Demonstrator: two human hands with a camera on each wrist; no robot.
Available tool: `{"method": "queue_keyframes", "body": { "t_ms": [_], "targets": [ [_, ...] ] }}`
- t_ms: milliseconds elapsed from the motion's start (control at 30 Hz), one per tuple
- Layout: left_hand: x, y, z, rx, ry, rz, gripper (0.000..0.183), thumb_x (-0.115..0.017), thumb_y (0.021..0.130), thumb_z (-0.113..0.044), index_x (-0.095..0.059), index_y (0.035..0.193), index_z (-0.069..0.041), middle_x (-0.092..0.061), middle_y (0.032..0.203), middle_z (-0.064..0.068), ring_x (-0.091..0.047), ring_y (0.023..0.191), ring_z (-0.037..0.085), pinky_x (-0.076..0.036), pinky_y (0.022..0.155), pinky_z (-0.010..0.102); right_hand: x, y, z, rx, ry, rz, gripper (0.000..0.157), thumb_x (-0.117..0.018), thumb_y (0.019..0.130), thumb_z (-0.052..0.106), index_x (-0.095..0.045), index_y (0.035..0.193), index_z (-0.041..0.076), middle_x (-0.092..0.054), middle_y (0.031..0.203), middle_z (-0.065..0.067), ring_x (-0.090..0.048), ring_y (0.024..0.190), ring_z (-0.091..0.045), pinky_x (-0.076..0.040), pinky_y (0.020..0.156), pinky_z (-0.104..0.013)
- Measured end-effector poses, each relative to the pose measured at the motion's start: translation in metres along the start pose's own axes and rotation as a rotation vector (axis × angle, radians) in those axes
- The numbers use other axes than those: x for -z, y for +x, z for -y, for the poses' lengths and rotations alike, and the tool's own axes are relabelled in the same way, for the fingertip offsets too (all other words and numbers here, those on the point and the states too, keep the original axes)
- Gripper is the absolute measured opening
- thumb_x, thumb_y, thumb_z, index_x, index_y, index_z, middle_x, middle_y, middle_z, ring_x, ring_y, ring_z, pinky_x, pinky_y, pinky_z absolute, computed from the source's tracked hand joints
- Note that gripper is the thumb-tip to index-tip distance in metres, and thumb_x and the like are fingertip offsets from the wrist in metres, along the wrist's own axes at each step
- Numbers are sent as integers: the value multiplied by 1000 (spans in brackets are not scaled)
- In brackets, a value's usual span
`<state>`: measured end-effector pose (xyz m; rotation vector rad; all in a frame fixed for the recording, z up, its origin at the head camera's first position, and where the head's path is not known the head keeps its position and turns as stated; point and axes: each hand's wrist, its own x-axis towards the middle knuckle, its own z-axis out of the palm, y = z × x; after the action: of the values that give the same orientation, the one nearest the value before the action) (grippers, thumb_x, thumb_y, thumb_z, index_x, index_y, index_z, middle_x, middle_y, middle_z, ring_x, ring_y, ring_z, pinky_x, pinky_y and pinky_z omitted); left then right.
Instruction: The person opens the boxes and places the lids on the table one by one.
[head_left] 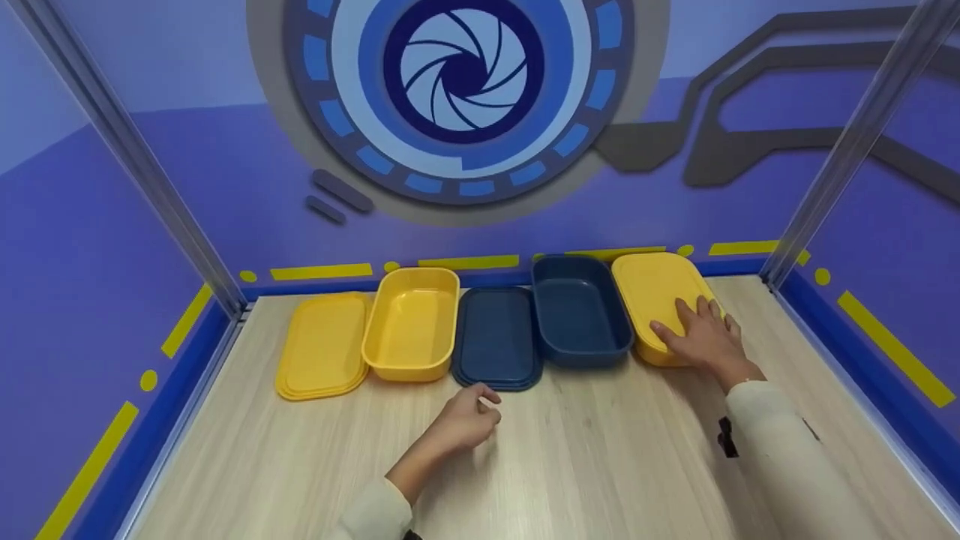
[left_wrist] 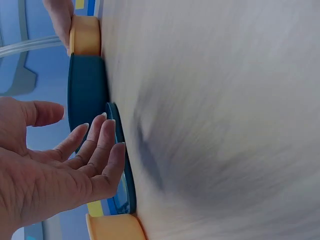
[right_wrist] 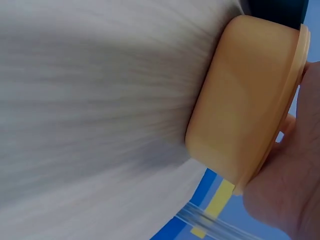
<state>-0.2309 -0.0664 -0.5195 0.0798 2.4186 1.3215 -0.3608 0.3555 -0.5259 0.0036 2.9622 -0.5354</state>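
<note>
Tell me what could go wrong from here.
The right hand rests toward the near right side of the lidded yellow box, so off-centre pressure might slide or tip it. The open dark blue box sits right beside it, so a leftward push could shift that too. The dark blue lid lies close between that box and the open yellow box; lifting it may bump either.

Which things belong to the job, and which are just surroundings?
Likely the job: lidded yellow box, under right hand; blue lid, nearest left hand; open blue box; open yellow box; loose yellow lid.

Just surroundings: table; patterned wall; metal posts.
</note>
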Motion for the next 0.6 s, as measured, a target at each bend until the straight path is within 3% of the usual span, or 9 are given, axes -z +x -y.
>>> {"method": "queue_keyframes", "body": {
  "t_ms": [333,600],
  "targets": [
    [-6,-6,-1,-83,-26,-18,31,-57,89,-12,-60,120,-3,-66,92,5,-57,71,15,-43,61,29,-7,-18,5,-9,-72,-17,104,-25,91,81,-10,159,5,3,161,-36,4,147,-58,6,112,-75],
    [-15,-9,-4,-115,-26,-9,30,-57,89,-13,-60,118,-3,-65,90,6,-57,69,14,-43,60,28,-18,-56,3,-18,-95,-68,101,-22,92,80,-10,159,5,2,161,-36,1,147,-58,7,112,-75]
  ]
}}
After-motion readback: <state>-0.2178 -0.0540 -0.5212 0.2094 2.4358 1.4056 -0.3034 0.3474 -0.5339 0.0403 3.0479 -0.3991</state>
